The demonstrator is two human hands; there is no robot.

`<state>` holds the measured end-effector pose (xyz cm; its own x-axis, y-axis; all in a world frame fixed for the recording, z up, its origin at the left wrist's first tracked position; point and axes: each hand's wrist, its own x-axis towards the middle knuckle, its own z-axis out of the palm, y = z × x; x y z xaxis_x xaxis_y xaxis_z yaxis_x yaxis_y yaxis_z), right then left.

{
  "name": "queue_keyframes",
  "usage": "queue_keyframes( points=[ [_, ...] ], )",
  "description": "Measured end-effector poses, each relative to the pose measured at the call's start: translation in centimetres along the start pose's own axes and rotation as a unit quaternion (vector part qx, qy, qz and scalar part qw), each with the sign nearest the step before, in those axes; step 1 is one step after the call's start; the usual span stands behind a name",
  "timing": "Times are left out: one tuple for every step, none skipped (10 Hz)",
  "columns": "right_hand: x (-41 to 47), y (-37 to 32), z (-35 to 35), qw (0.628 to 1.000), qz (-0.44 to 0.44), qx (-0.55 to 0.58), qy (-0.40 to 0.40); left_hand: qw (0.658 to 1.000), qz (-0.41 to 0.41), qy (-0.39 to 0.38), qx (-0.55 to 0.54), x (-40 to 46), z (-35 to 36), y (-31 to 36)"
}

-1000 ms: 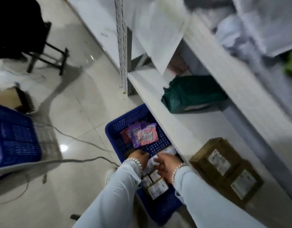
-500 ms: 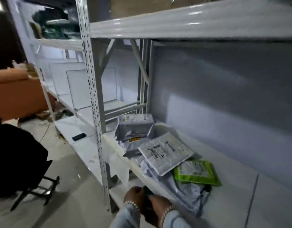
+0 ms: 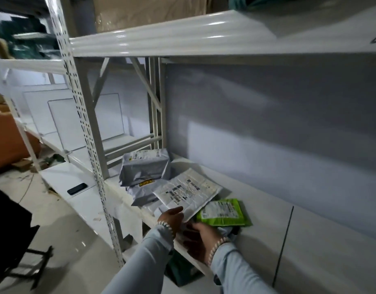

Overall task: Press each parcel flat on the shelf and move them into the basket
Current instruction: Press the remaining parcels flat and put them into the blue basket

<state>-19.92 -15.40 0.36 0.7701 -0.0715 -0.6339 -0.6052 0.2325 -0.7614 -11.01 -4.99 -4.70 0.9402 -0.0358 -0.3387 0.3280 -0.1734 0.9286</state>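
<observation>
Several parcels lie heaped on the white shelf [image 3: 310, 240]. A flat white parcel [image 3: 187, 192] tops the heap, a bulky grey parcel [image 3: 144, 166] sits behind it, and a green parcel [image 3: 223, 213] lies to its right. A crumpled grey parcel [image 3: 226, 230] shows beneath them. My left hand [image 3: 172, 217] holds the white parcel's near corner, thumb on top. My right hand [image 3: 201, 232] reaches in just below that corner, fingers stretched out over the grey parcel. The basket is out of view.
A perforated white upright post [image 3: 87, 145] stands left of the parcels. A black phone [image 3: 76, 188] lies on the lower white shelf to the left. A dark green parcel [image 3: 180, 270] sits under the shelf edge, and a black chair [image 3: 11, 240] stands on the floor at left.
The view swung up from the blue basket on the floor to the shelf. Both hands rose from the basket to the parcel heap, the left now on the white parcel.
</observation>
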Motion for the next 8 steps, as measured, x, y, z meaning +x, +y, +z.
queue_keyframes(
  points=[
    [1.2,0.5,-0.9,0.998,-0.009,0.056,-0.002,0.999,-0.027,0.002,-0.017,0.7,1.0,0.2],
    [1.8,0.8,-1.8,0.997,-0.014,0.072,0.017,0.996,0.024,0.069,0.053,-0.1,1.3,1.0],
    [1.3,0.2,-3.7,0.995,-0.047,0.082,0.036,0.99,0.077,0.105,0.053,-2.1,1.5,2.0],
    [0.1,-0.1,-6.3,0.978,-0.18,0.036,0.095,0.987,0.128,0.092,0.045,-4.2,1.5,2.3],
    [-2.1,0.3,-9.0,0.89,-0.375,-0.121,0.232,0.991,0.134,0.016,0.014,-6.5,3.0,2.3],
    [-3.3,1.0,-10.8,0.722,-0.533,-0.27,0.349,0.993,0.093,-0.071,0.0,-8.0,6.3,0.7],
    [-2.0,2.2,-11.3,0.701,-0.532,-0.374,0.294,0.984,0.071,-0.161,0.018,-9.7,9.5,-1.5],
    [0.4,4.3,-12.4,0.735,-0.416,-0.501,0.191,0.971,0.08,-0.184,0.131,-10.6,11.5,-4.2]
  ],
)
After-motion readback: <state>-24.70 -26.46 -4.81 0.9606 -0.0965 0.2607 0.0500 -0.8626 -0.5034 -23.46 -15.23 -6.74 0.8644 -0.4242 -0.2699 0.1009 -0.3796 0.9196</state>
